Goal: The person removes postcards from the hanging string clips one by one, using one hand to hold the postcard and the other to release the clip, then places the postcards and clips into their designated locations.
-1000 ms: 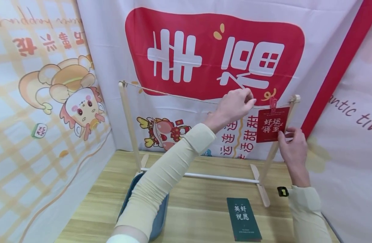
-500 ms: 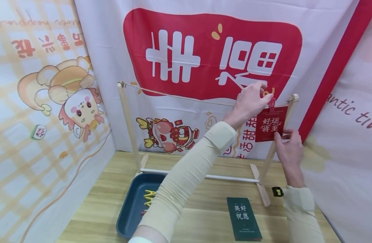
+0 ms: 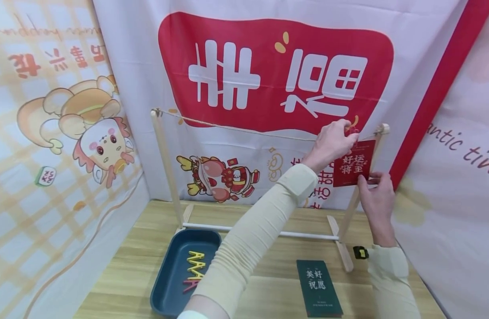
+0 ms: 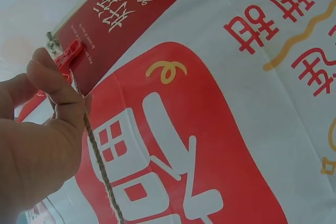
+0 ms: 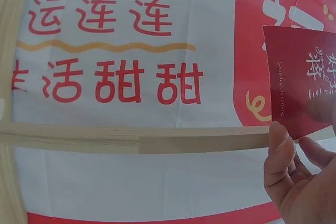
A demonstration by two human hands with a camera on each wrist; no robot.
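A red card (image 3: 357, 170) with white lettering hangs from a twine line (image 4: 101, 166) near the right post of a wooden stand (image 3: 353, 208). At the card's top edge my left hand (image 3: 333, 144) pinches a red clothespin (image 4: 72, 56), its fingers curled round the handle end. The clothespin's jaws overlap the card and the twine in the left wrist view. Lower down, my right hand (image 3: 377, 197) holds the card's bottom right corner between thumb and fingers. In the right wrist view, that corner meets the fingertips (image 5: 279, 132) in front of the wooden post.
A dark blue tray (image 3: 159, 283) with yellow and red clothespins (image 3: 196, 259) stands at the table's left, partly behind my left sleeve. A dark green card (image 3: 319, 288) lies front right. The stand's white crossbar (image 3: 308, 236) runs low across the back.
My left hand has moved right along the twine to the red clothespin and now grips it. The right hand stays at the card's corner. More of the tray shows.
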